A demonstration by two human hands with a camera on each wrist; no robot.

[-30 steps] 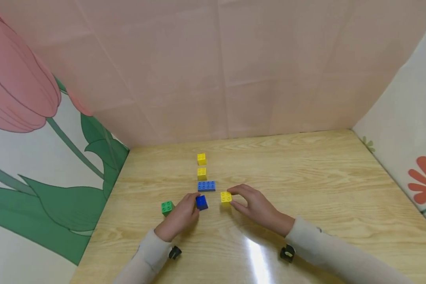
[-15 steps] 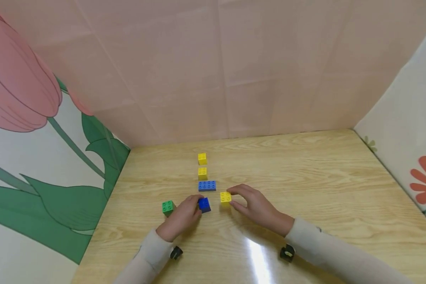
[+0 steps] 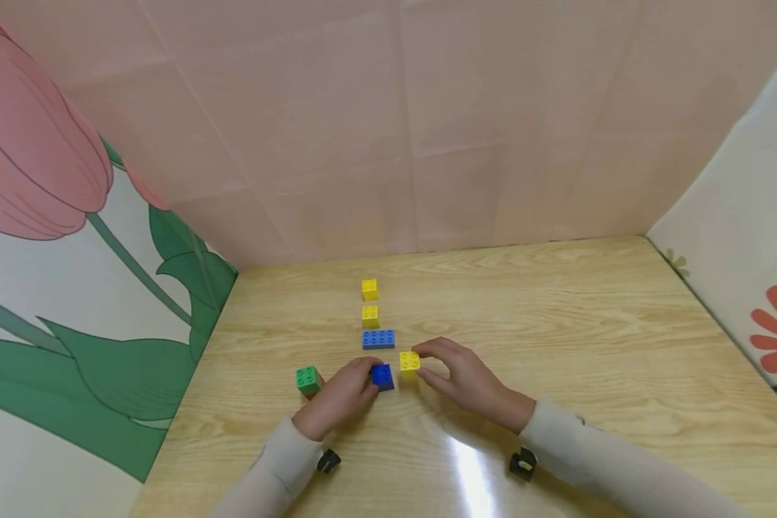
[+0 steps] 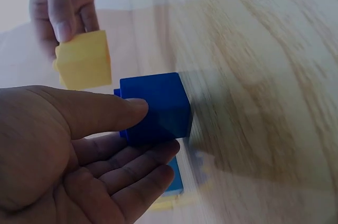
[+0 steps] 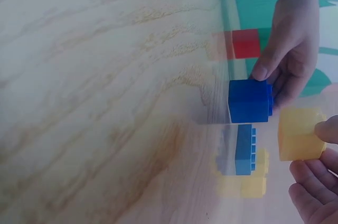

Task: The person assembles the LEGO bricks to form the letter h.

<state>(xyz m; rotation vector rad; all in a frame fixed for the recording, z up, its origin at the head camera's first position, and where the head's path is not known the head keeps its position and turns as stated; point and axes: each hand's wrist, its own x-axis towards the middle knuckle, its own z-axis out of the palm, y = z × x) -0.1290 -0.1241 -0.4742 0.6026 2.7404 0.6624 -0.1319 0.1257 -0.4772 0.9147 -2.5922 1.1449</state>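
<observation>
My left hand (image 3: pixel 342 394) pinches a dark blue toy building block (image 3: pixel 383 378) between thumb and fingers. In the left wrist view, the thumb lies across the near side of this blue block (image 4: pixel 156 108), and fingers support it from the other side. My right hand (image 3: pixel 466 375) holds a yellow building block (image 3: pixel 410 364) by its edges, just right of the blue one. The right wrist view shows the yellow block (image 5: pixel 300 135) in the fingertips, a small gap from the blue block (image 5: pixel 249 101). Both blocks have studs on top.
Beyond the hands, a long lighter blue block (image 3: pixel 378 339) lies on the wooden table (image 3: pixel 557 309). Behind it stand a nearer yellow block (image 3: pixel 370 316) and a farther yellow block (image 3: pixel 369 289). Left of my left hand, a green block (image 3: pixel 308 378) sits on a red block (image 5: pixel 246 43).
My left hand has carried the dark blue block rightward, narrowing the gap to the yellow one. The right hand has shifted slightly left. More of the red block under the green one shows.
</observation>
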